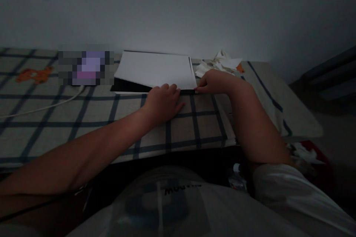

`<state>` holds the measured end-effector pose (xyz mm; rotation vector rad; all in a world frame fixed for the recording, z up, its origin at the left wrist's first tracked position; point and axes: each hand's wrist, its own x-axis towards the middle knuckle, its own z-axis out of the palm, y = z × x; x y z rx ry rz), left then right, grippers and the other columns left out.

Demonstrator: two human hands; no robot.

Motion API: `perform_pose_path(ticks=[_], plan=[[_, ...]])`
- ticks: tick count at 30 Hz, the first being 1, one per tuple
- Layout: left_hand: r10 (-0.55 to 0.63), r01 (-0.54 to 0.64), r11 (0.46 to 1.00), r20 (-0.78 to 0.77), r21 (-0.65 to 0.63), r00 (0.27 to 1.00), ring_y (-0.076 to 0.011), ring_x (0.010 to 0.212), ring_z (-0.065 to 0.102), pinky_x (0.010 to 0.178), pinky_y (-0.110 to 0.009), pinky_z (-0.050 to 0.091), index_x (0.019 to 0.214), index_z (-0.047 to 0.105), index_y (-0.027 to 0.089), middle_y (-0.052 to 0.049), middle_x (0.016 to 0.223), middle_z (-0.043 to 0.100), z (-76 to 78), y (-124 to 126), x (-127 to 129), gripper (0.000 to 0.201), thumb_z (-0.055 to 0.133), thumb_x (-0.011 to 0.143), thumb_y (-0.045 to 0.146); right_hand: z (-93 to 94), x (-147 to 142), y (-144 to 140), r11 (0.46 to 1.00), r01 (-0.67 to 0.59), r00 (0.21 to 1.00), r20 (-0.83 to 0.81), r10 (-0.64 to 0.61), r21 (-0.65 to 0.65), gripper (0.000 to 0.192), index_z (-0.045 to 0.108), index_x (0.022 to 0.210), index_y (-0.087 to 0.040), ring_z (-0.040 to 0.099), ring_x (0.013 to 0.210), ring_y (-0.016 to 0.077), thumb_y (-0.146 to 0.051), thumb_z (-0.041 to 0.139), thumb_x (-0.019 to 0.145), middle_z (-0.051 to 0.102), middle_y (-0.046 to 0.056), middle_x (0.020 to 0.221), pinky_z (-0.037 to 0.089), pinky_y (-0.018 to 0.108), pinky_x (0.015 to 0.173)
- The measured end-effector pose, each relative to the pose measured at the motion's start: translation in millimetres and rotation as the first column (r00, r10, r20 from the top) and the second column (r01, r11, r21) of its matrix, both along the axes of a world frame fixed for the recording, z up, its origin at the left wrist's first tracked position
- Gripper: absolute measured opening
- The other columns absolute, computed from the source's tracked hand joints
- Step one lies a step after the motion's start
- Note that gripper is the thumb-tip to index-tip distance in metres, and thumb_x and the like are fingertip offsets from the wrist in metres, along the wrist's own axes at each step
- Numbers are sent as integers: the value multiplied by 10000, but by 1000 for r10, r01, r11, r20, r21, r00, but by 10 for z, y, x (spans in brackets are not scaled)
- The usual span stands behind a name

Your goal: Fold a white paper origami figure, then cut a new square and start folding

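White paper (155, 69), perhaps several sheets, lies over a black sheet (128, 86) near the wall. Its front left edge is raised a little, so the black shows beneath. My left hand (164, 103) rests at the front edge, palm down, fingers over the paper and thumb out on the tablecloth. At the front right corner my right hand (213, 80) has thumb and finger pinched on the paper's edge. The exact layers in that pinch are too dark to tell. Just beyond the right hand lie crumpled white paper scraps (219, 63).
A checked tablecloth (91, 129) covers the table. On the left are an orange cut-out (35, 75), a pixelated purple device (90, 67) and a white cable (55, 106). Below the table edge are a plastic bottle (237, 179) and a red bin (325, 166) with scraps.
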<state>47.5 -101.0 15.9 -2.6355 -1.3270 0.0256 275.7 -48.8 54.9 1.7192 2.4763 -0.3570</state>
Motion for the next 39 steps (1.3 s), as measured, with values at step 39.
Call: perform_pose_path(ticks=[39], plan=[[-144,143,989,24,35,989,-307,1181,750,836,-385,548,1420,689,135,-197,1373,746,-103,-32,0,458,394,1144,352,-240,-183,58,955,-257,964,-24,263,147,412,885,966,-169,620,754,177,-385,539,1023,796,99,841,331,324,701]])
